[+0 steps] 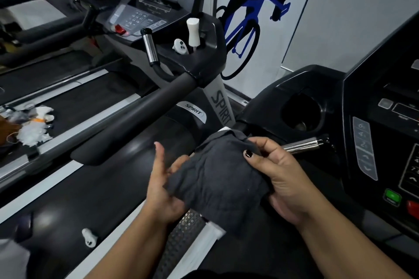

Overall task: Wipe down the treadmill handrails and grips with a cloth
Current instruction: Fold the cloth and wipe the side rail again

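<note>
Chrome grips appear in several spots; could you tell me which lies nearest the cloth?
The chrome grip beside the right hand holding the cloth; the others stand upright farther left.

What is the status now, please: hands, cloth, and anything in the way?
Right hand grips dark cloth, thumb on top. Left hand open, touching cloth's edge. Chrome grip just beyond, path looks free.

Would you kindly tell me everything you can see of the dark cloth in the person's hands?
The cloth is dark grey, soft-looking fabric, creased and folded into a loose pad, held close to a chrome grip. The right hand pinches its upper right edge, thumb on top; the left hand touches its left side with straight fingers.
</note>
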`<act>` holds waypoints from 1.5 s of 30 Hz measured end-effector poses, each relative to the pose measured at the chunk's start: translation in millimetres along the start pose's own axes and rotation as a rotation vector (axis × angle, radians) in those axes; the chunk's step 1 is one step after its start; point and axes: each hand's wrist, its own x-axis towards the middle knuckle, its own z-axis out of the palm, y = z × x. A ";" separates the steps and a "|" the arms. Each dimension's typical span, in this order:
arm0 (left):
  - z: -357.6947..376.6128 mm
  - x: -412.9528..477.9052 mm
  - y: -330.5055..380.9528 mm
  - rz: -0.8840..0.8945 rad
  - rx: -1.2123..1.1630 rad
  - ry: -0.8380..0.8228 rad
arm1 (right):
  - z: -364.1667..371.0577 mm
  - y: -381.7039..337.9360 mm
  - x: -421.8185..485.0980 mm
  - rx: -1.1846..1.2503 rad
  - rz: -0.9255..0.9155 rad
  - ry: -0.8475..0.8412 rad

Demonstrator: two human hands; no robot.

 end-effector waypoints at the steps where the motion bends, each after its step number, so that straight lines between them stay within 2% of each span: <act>1: 3.2 -3.3 -4.2 -0.046 -0.013 -0.014 | 2.9 3.9 2.0 -0.005 0.004 0.000; 3: 8.5 -11.0 -16.8 -0.137 -0.030 -0.087 | 6.6 16.1 7.7 -0.057 0.001 0.029; 5: 15.1 -19.6 -26.0 -0.143 -0.049 -0.099 | 6.8 28.8 13.6 -0.186 -0.028 0.087; 10: 3.7 -28.0 -7.7 -0.051 0.130 0.123 | -1.9 44.9 21.2 -0.459 -0.116 0.185; 11: -3.9 -31.0 0.6 0.022 0.208 0.152 | -4.7 46.2 22.5 -0.502 -0.127 0.204; 13: -14.4 -39.1 18.6 0.260 0.617 0.257 | -10.6 49.8 24.3 -0.526 -0.132 0.228; 15: -24.3 -42.9 37.4 0.379 0.909 0.351 | -15.5 54.3 24.3 -0.509 -0.111 0.249; 17: -43.4 -35.7 48.9 0.424 1.089 0.439 | -19.0 59.4 23.3 -0.489 -0.081 0.260; 19: -66.4 -25.3 48.6 0.348 1.293 0.466 | -21.6 66.1 21.8 -0.484 -0.060 0.257; 21: -92.8 -16.0 35.1 0.182 1.469 0.412 | -24.4 71.5 20.7 -0.490 -0.039 0.254; 23: -107.1 -15.2 14.2 0.081 1.628 0.254 | -28.9 76.8 17.9 -0.478 -0.016 0.255; 26: -99.9 -26.5 -4.5 0.149 1.688 0.118 | -37.4 81.8 12.9 -0.454 0.010 0.272; 30: -115.2 -37.7 -12.1 0.158 2.001 0.061 | -46.6 88.4 8.7 -0.451 0.029 0.287; 32: -121.7 -48.9 -13.3 0.154 2.030 0.034 | -49.7 92.1 7.0 -0.447 0.042 0.290; 34: -121.7 -64.0 -11.9 0.184 1.955 0.024 | -51.5 94.6 5.2 -0.445 0.054 0.287; 36: -121.5 -72.4 -9.9 0.290 1.964 0.107 | -54.3 95.6 3.0 -0.437 0.061 0.292; 39: -115.5 -65.9 -16.6 0.246 2.059 0.325 | -58.2 95.6 1.1 -0.429 0.065 0.308; 45: -103.8 -27.6 -32.6 0.273 2.179 0.377 | -59.0 100.3 -2.7 -0.427 0.077 0.302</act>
